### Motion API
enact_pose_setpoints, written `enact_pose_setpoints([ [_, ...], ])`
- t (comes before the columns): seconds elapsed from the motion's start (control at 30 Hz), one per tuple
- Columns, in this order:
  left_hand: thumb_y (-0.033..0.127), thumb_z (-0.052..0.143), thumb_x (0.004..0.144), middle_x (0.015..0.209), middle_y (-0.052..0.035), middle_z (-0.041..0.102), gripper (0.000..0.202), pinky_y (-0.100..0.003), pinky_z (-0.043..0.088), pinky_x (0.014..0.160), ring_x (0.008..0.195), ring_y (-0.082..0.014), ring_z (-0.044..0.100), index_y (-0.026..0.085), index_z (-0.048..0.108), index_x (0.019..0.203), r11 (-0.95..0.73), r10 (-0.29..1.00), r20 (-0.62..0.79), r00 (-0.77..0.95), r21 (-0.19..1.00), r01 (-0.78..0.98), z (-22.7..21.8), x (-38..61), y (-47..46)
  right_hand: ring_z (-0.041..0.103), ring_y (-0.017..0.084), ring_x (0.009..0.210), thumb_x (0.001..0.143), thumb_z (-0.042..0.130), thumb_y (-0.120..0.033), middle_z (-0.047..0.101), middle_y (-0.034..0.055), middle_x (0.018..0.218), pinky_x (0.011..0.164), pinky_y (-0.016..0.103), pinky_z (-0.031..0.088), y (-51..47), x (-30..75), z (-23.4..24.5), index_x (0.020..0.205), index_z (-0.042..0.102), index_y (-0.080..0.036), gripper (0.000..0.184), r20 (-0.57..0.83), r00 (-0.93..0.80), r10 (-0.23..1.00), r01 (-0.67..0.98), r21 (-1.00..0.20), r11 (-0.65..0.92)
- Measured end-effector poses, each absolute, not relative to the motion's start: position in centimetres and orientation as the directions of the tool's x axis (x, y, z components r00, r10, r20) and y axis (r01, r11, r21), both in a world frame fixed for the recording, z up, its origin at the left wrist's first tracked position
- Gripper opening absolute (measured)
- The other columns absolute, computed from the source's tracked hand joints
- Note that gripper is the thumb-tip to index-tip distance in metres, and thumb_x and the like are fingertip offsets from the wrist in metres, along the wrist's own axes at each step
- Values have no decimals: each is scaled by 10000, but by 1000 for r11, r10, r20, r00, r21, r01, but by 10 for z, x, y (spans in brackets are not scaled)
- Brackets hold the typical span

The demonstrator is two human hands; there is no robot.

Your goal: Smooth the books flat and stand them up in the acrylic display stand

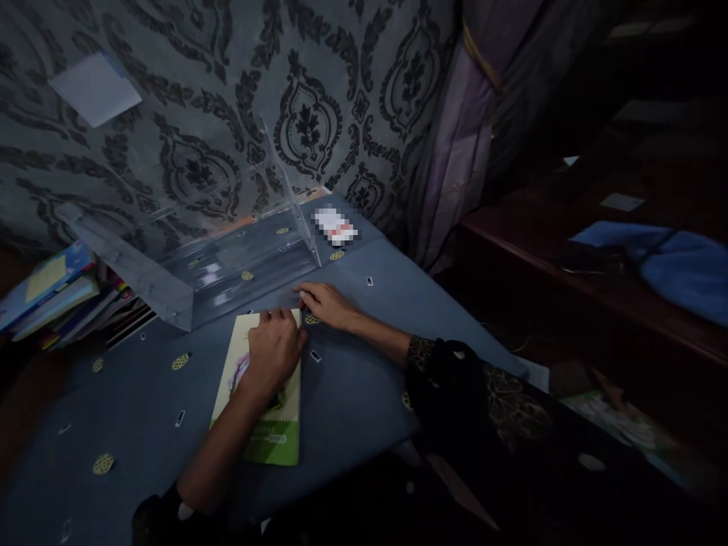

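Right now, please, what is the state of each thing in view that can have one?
Green-and-cream book: closed, cover up, beneath the left hand.
Right hand: at the book's far right corner; contact unclear.
Clear plastic rack: standing on the pineapple-print tablecloth.
Books at left: piled unevenly.
White sheet: up on the patterned wall.
Purple curtain: gathered by a tie.
Blue cloth: lying bunched, partly out of view.

Table (364, 409) wears a blue-grey cover with yellow pineapple-like prints and small rectangles; a cream-and-green booklet (289, 432) lies flat near the front edge; behind it stands a clear rack (156, 284); a pixelated pale object (335, 226) lies just right of the rack; stacked books (62, 296) sit left.
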State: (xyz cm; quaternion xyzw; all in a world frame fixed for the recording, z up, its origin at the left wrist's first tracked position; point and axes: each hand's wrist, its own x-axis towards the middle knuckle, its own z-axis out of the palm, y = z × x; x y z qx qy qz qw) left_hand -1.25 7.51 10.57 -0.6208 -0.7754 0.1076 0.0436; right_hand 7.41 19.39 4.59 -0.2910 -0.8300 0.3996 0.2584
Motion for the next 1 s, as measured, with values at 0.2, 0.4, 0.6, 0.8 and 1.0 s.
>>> enact_pose_setpoints([
  [0.2,275,422,965,1048,-187,694,312,-385,540,756,1028,-320,650,97,668,1034,203,969,-92,-230,-233,951,110,-10,77,680,152,825,964,452,-107,752,22,850,787,255,481,194,75,46,1172,682,-159,314,204,-693,692,256,-828,500],
  [0.4,274,428,961,1020,-165,716,303,-376,534,751,1023,-315,667,114,681,1007,198,966,-116,-230,-237,951,115,-12,78,667,141,754,970,457,-114,746,11,825,763,249,481,195,77,49,1176,688,-172,315,196,-681,705,256,-839,480],
  [0.6,262,416,965,1002,-158,726,314,-356,522,743,1015,-306,681,127,699,968,201,962,-132,-238,-245,949,119,-12,77,668,143,734,970,459,-113,750,22,822,765,255,485,194,77,51,1188,690,-158,321,196,-678,709,237,-854,463],
  [0.8,269,413,972,986,-145,732,311,-332,497,701,988,-299,697,139,695,953,193,964,-135,-228,-232,954,121,-14,77,663,134,710,967,467,-126,749,6,802,741,242,491,196,77,49,1189,690,-174,318,206,-668,715,218,-864,453],
  [1.0,273,410,967,971,-131,735,305,-318,474,704,951,-277,703,159,692,943,178,968,-129,-213,-243,953,120,-19,77,664,133,683,969,459,-128,749,26,799,727,248,495,197,77,49,1166,694,-135,307,207,-662,720,185,-886,425],
])
